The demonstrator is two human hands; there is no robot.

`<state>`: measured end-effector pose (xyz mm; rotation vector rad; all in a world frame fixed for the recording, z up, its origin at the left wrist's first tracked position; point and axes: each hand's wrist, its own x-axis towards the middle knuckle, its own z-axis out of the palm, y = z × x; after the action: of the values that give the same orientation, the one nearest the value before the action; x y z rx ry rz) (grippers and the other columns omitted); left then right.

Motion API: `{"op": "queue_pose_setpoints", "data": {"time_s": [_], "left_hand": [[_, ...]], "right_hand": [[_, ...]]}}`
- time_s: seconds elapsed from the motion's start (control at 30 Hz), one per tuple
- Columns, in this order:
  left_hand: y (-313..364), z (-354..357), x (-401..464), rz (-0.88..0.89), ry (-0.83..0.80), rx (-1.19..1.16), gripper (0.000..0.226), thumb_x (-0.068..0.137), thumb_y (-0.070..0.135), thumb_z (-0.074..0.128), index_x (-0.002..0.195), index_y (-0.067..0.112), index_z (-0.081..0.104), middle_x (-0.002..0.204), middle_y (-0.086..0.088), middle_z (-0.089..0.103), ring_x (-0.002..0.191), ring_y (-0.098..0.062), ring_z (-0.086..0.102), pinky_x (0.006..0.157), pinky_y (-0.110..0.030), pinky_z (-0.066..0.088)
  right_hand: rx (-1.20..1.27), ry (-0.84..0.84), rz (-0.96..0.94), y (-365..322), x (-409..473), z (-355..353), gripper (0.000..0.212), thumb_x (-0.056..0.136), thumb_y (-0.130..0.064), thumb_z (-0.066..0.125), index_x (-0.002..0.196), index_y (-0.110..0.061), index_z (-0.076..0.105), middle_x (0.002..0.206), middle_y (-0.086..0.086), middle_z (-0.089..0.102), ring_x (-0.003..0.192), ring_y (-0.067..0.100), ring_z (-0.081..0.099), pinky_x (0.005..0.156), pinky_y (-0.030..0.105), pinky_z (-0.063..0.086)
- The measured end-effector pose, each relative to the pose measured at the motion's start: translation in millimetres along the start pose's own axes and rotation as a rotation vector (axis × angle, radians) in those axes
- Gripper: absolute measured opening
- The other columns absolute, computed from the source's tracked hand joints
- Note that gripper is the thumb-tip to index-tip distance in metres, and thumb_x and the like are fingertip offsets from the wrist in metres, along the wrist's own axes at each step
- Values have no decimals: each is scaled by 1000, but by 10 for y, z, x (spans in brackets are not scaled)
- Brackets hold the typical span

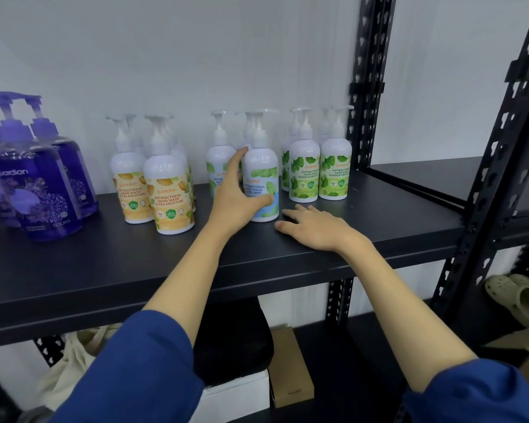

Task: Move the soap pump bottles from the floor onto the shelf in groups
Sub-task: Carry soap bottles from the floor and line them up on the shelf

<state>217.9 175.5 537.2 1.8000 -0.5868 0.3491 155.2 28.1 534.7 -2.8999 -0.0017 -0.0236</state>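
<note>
On the black shelf (364,239) stand groups of pump bottles. Purple bottles (34,184) are at the far left, orange-labelled white ones (168,193) beside them, green-labelled ones (304,172) at the right. In the middle stand blue-labelled mint bottles. My left hand (237,199) grips the front mint bottle (261,178), which stands upright on the shelf. Another mint bottle (219,160) is partly hidden behind that hand. My right hand (313,225) lies flat on the shelf just right of the gripped bottle, holding nothing.
A black perforated upright (365,87) rises behind the green group, another upright (495,166) nearer at right. Below the shelf are a black bag (235,340), a brown box (290,367), a white box (239,395) and a cloth bag (71,361). Pale clogs (516,294) sit lower right.
</note>
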Motion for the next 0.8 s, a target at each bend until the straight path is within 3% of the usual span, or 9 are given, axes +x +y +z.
{"op": "queue_pose_setpoints", "data": {"time_s": [0.13,0.2,0.3,0.4,0.43,0.53,0.63,0.8], "left_hand": [[24,90,-13,24,141,120,86,65,12,79,134,30,29,125,-5,49,111,-23,53,90,-41,50],[34,122,-20,13,173,132,86,65,12,78,132,28,28,125,-10,45,111,-26,49,92,-45,47],[18,93,-31,14,129,134,91,67,11,78,137,31,24,130,-10,42,116,-26,47,94,-39,46],[-14,38,-40,19,54,125,95,73,3,74,143,34,19,138,-5,43,112,-15,50,75,-4,44],[-21,25,-43,26,51,126,94,74,1,73,144,33,19,138,-4,44,109,-14,51,67,0,42],[-15,24,-63,53,71,129,92,72,6,76,142,33,23,134,-3,48,111,-14,52,71,-7,45],[-19,51,-58,82,102,179,91,67,15,82,136,31,26,132,0,47,114,-19,52,87,-34,48],[-10,64,-39,106,59,150,92,69,8,79,140,27,23,140,-2,40,120,-17,48,83,-14,42]], "right_hand": [[7,7,5,-2,-10,-6,57,97,-55,28,148,-29,25,159,3,12,146,26,11,112,42,20],[12,7,5,-5,-6,1,57,97,-55,28,148,-29,26,159,3,12,146,26,11,112,42,20],[12,11,6,-3,4,2,57,97,-55,28,148,-29,27,159,3,12,146,26,11,112,42,20],[11,14,4,-1,4,4,57,97,-55,28,147,-30,29,159,2,13,146,25,12,111,42,21],[11,13,5,-2,2,6,56,97,-56,28,147,-30,29,159,2,13,146,25,12,111,42,21],[16,13,8,-3,-3,5,56,97,-56,28,147,-30,28,159,2,13,146,25,12,111,42,21],[13,14,0,3,0,9,55,97,-55,28,146,-30,29,159,3,14,146,25,12,110,42,22],[9,22,-9,21,35,25,55,96,-55,28,145,-30,33,158,3,17,145,26,16,108,42,25]]}}
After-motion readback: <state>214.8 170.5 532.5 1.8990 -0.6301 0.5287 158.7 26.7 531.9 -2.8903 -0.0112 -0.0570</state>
